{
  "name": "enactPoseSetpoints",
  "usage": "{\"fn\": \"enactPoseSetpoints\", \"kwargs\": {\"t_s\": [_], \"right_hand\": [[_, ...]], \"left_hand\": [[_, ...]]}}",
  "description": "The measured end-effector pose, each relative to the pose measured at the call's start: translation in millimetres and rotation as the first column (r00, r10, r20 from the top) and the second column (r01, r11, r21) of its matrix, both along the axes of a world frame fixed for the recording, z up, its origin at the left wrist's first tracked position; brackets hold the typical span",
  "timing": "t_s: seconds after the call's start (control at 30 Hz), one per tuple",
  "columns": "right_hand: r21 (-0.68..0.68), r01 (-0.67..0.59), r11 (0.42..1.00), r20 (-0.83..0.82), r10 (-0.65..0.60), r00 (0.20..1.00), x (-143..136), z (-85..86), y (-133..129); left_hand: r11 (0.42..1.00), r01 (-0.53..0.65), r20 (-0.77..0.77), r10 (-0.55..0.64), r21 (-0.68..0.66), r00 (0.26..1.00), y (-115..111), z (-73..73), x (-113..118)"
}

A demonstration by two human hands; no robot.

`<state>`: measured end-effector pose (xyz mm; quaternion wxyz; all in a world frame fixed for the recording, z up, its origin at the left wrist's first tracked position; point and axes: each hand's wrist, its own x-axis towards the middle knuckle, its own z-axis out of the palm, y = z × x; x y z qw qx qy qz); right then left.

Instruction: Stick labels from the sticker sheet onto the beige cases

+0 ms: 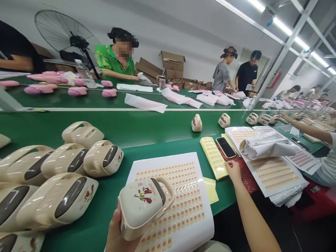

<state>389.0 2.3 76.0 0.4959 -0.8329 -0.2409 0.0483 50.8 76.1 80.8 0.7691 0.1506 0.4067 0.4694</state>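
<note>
Held low and near, at the bottom edge: a cream plastic case (143, 206) with a loop handle, a dark oval window on its side and a red-and-dark cartoon sticker on the face turned up. Gripped from below by the left hand (118, 234), thumb pressed up along the near corner, remaining fingers hidden underneath. Hovering above a white sheet of small orange stickers (183, 196) spread on the green table (115, 196).

To the left, lying in a heap on the table: more of the same cream cases (60, 171), dark windows up, some already bearing the red sticker.

Further right, reaching out over the table edge: the right hand (233, 171), fingertips resting beside a yellow backing sheet (214, 155), fingers loosely curled; pinching anything or not, impossible to tell. Just beyond, a phone (225, 147) lying face up, then more sticker sheets (273, 171) and a roll of white paper (265, 145).

Further out on the green belt (147, 126), standing well apart: single cream cases (196, 123).

Across the belt, pink items (77, 91) and white wrappers (144, 102), with a person in a green shirt (110, 61) at work, a fan (68, 35) and cardboard boxes (170, 64) behind.
</note>
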Motion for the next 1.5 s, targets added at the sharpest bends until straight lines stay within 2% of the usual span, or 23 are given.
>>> {"fn": "enactPoseSetpoints", "kwargs": {"t_s": [0.1,0.17,0.2,0.23,0.27,0.3,0.37,0.47,0.57,0.63,0.7,0.77,0.83,0.93,1.1,1.23,1.33,1.43,1.5], "right_hand": [[-0.031,-0.018,0.999,0.152,0.023,0.988,-30.0,2.0,-1.3],[-0.054,-0.186,0.981,0.277,0.194,0.941,-68.6,-5.7,-7.0],[-0.083,-0.344,0.935,0.336,0.351,0.874,-91.9,-12.6,-11.8],[-0.116,-0.535,0.837,0.342,0.540,0.769,-116.1,-21.0,-17.6],[-0.154,-0.687,0.711,0.317,0.694,0.647,-139.6,-30.1,-23.8],[-0.193,-0.771,0.607,0.293,0.786,0.545,-160.6,-39.1,-29.8],[-0.265,-0.796,0.544,0.294,0.832,0.470,-191.1,-54.3,-39.0],[-0.335,-0.765,0.550,0.363,0.825,0.433,-206.4,-66.1,-44.1],[-0.308,-0.790,0.530,0.371,0.832,0.413,-203.0,-65.7,-43.3],[-0.187,-0.830,0.526,0.279,0.838,0.468,-200.5,-58.6,-39.8],[0.011,-0.836,0.548,0.092,0.832,0.547,-200.4,-45.4,-32.0],[0.222,-0.770,0.598,-0.117,0.800,0.588,-203.3,-28.3,-20.1],[0.393,-0.650,0.650,-0.253,0.757,0.603,-208.8,-12.4,-6.6],[0.496,-0.532,0.686,-0.314,0.713,0.626,-218.7,-1.5,8.9],[0.407,-0.553,0.727,-0.253,0.671,0.697,-226.2,-8.5,14.7],[0.406,-0.543,0.735,-0.205,0.652,0.730,-229.5,-8.2,13.9],[0.417,-0.500,0.759,-0.142,0.597,0.789,-234.9,-6.4,14.3],[0.408,-0.506,0.760,0.008,0.551,0.834,-237.9,-7.1,14.5],[0.375,-0.556,0.741,0.181,0.530,0.828,-236.3,-7.6,14.2]], "left_hand": [[0.992,-0.118,0.024,0.119,-0.036,0.993,-3.9,-3.4,-3.3],[0.984,-0.158,0.060,0.163,-0.082,0.985,-6.4,-5.9,-4.7],[0.982,-0.163,0.080,0.170,-0.094,0.982,-7.6,-7.2,-5.5],[0.981,-0.164,0.100,0.174,-0.102,0.980,-8.8,-8.4,-6.4],[0.980,-0.170,0.117,0.182,-0.104,0.976,-10.2,-9.5,-7.5],[0.977,-0.183,0.132,0.196,-0.105,0.972,-11.8,-10.4,-8.6],[0.969,-0.224,0.160,0.239,-0.109,0.958,-15.3,-12.2,-10.8],[0.960,-0.267,0.206,0.278,-0.077,0.938,-20.0,-16.3,-12.5],[0.963,-0.268,0.293,0.266,-0.034,0.918,-22.7,-22.7,-10.7],[0.964,-0.264,0.394,0.253,-0.026,0.884,-24.5,-26.2,-7.1],[0.967,-0.252,0.499,0.234,-0.032,0.835,-27.8,-27.2,-1.8],[0.973,-0.225,0.574,0.212,-0.050,0.791,-33.0,-25.4,4.7],[0.976,-0.206,0.613,0.205,-0.070,0.763,-38.9,-21.6,11.6],[0.977,-0.184,0.633,0.211,-0.109,0.745,-45.3,-15.5,20.3],[0.970,-0.190,0.626,0.244,-0.154,0.740,-46.0,-13.3,26.5],[0.967,-0.196,0.622,0.253,-0.161,0.741,-45.5,-13.6,27.9],[0.968,-0.178,0.633,0.250,-0.177,0.732,-46.4,-10.9,29.5],[0.966,-0.166,0.635,0.257,-0.201,0.729,-47.0,-7.8,30.0],[0.962,-0.173,0.619,0.268,-0.211,0.738,-47.0,-7.1,29.1]]}}
